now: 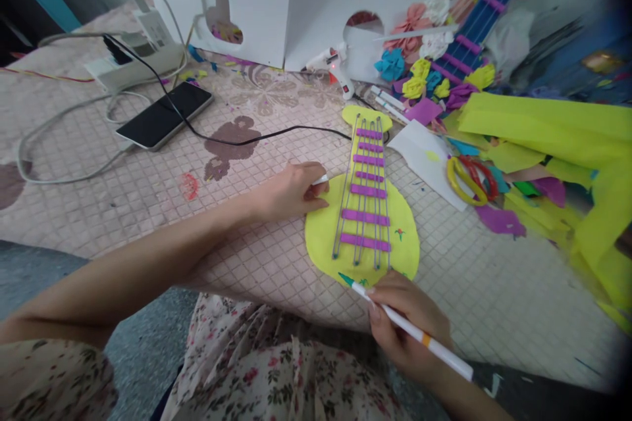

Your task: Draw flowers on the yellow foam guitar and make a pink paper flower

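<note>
A yellow paper guitar [323,247] lies flat on the table, with purple strips across its neck and body and grey strings running lengthwise. Small red and green marks show on its right side, green ones near the bottom. My right hand [409,325] grips a white marker [447,356] with an orange band; its green tip touches or hovers just over the guitar's lower edge. At the guitar's left edge, my left hand [296,191] is closed round a small white object, perhaps a marker cap [320,179].
A phone [165,115], a power strip [133,62] and cables lie at the left. Behind are white boards [259,6] and a glue gun [338,69]. Scissors [467,181], yellow paper [548,122] and a decorated blue guitar neck [476,29] are at the right.
</note>
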`<state>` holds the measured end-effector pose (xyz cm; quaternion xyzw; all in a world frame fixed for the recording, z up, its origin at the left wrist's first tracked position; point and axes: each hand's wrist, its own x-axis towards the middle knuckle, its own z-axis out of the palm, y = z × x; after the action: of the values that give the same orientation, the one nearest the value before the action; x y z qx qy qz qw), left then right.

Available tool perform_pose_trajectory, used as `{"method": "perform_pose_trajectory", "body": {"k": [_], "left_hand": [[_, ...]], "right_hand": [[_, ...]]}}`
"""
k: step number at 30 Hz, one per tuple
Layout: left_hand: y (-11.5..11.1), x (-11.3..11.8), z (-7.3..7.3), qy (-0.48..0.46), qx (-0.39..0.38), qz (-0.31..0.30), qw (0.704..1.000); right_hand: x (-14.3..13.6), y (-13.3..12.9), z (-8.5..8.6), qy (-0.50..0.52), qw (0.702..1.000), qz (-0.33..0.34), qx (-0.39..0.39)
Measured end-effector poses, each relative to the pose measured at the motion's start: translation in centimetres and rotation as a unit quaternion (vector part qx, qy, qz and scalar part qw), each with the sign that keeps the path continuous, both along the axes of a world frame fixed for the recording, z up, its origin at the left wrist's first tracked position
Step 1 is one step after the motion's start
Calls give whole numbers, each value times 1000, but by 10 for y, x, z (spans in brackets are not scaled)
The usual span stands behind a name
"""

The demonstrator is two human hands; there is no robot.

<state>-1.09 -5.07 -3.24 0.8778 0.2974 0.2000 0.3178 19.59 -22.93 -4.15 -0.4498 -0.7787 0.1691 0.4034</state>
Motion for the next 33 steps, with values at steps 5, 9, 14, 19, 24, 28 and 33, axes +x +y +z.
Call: {"method": "perform_pose_trajectory", "body": {"k": [5, 9, 14, 19, 24, 28, 33], "left_hand": [[0, 0, -1, 0, 3, -1, 1000], [1, 0, -2, -5, 2, 0, 1000], [1, 0, -2, -5, -9, 0, 1000], [0, 0, -2, -15, -14, 13, 1000], [-1, 1, -3, -25, -11, 30, 999], [-1, 1, -2, -28, -12, 44, 999], [0, 1, -2, -23, -5, 66, 998]], "right_hand": [[1, -1, -1, 13, 1000, 6, -7], [-1, 0, -1, 28, 1000, 5, 3], [-5, 3, 1, 29, 999, -11, 8], [0, 5, -1, 42, 998, -35, 12], [17, 9, 2, 84, 988, -124, 22], [32, 21, 9, 108, 968, -209, 87], [49, 39, 7, 149, 922, -329, 142]]}}
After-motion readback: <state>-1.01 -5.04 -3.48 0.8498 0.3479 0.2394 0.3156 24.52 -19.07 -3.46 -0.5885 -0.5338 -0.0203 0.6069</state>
